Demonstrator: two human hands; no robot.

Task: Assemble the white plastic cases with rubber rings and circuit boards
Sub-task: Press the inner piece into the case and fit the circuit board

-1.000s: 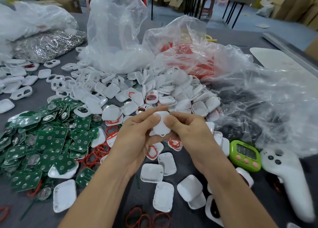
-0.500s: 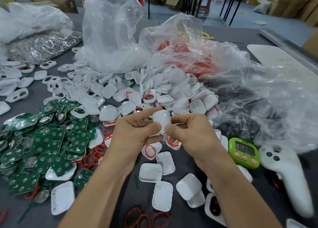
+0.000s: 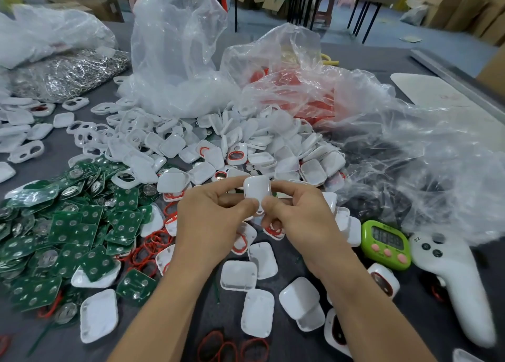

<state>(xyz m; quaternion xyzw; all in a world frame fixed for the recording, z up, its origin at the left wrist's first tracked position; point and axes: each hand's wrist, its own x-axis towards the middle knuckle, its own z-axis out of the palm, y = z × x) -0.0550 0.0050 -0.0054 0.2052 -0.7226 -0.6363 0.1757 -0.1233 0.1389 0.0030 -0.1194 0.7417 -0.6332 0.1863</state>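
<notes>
White plastic case (image 3: 257, 191), seen from the head camera, raised above the near middle of the grey table (image 3: 62, 159), smooth rounded back turned to the viewer. Pinched from both sides: left hand (image 3: 210, 225) grasping its left edge, index finger along the top corner, thumb pressed low on the near face. Right hand (image 3: 303, 222) grasping the right edge in the same way, thumb tip just beside the left thumb, almost touching under the case. Remaining fingers of both hands curled below. Sits between the two hands, at the fingertips, clear of the table.

Directly beyond the hands, farther off, a heap of white case halves (image 3: 273, 148), some with red rings seated inside. Behind that heap, crumpled clear plastic bags (image 3: 175, 61), one with red contents showing through. Far left, a bag of silvery metal parts (image 3: 68, 72).

Left of the hands, a spread pile of green circuit boards (image 3: 68, 225); between that pile and the left wrist, a tangle of red rubber rings (image 3: 153, 247). Under and near the forearms, loose case halves (image 3: 237, 275) lying on the table, with more red rings (image 3: 232, 348) at the near edge.

Right of the right hand, a green digital timer (image 3: 386, 243), and just beside it, farther right, a white handheld controller (image 3: 459, 285).
</notes>
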